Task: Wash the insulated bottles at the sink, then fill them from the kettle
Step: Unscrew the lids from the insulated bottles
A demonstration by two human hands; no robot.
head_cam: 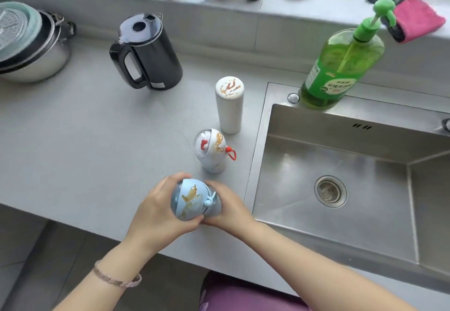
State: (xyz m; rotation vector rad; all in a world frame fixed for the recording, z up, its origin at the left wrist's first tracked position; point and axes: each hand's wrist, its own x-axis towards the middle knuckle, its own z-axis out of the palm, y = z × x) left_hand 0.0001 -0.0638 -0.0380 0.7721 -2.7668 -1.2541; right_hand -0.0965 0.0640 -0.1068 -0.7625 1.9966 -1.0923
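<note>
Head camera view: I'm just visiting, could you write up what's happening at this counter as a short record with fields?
held: blue bottle, brown-stained, near the front edge of the counter
left hand: grips its domed top
right hand: wraps its body
waiting: white-and-red bottle and tall white bottle, both stained, standing left of the sink
kettle: black, on the counter behind them
soap: green pump bottle on the sink's back rim
washing: not yet begun; no bottle is in the sink

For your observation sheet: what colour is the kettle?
The kettle is black; the head view shows it.
</note>
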